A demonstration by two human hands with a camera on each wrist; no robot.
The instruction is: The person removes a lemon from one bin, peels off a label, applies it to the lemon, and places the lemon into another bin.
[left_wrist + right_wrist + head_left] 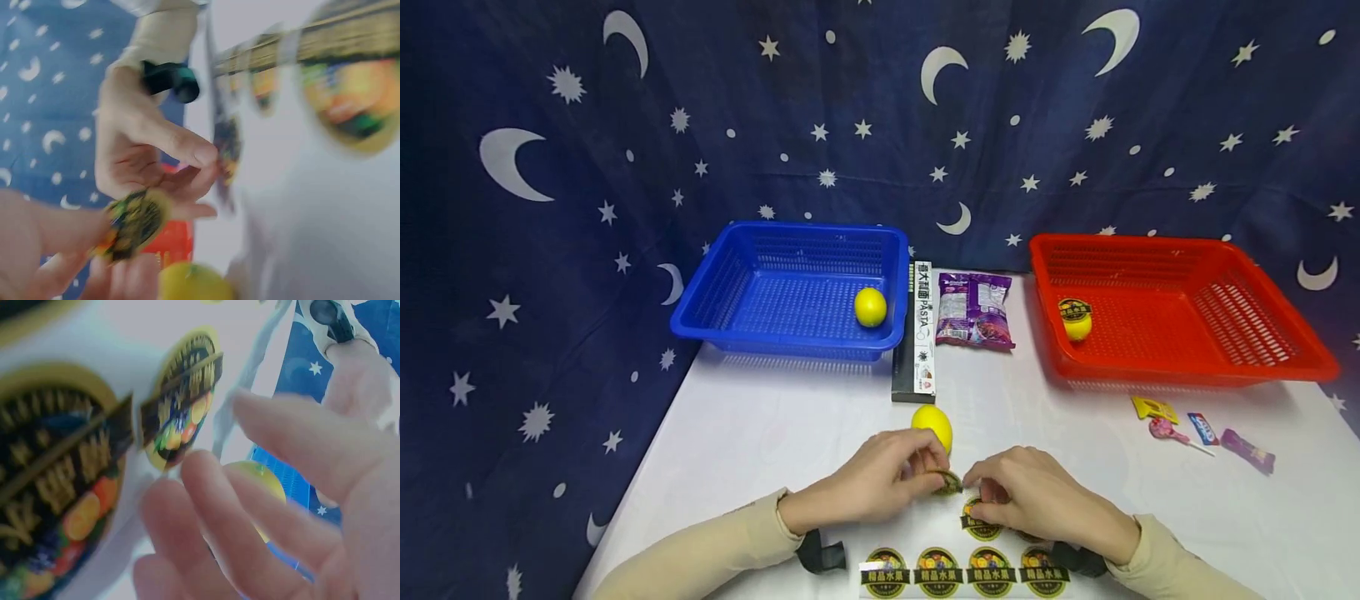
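Note:
My left hand [934, 473] pinches a round black-and-yellow fruit sticker [947, 482], which in the left wrist view sits peeled at its fingertips [134, 222]. Facing it, my right hand [976, 487] pinches the upper edge of the white sticker sheet [962, 575], seen blurred in the left wrist view [350, 94] and close up in the right wrist view [75, 469]. A bare yellow lemon [932, 427] lies on the table just beyond both hands, also in the left wrist view [190, 284] and the right wrist view [256, 481].
A blue basket [752, 275] at the back left holds a plain lemon [870, 307]. A red basket [1225, 325] at the back right holds a stickered lemon [1075, 318]. Between them lie a pasta box [917, 333] and a purple packet [973, 310]. Small sweets [1202, 429] lie at the right.

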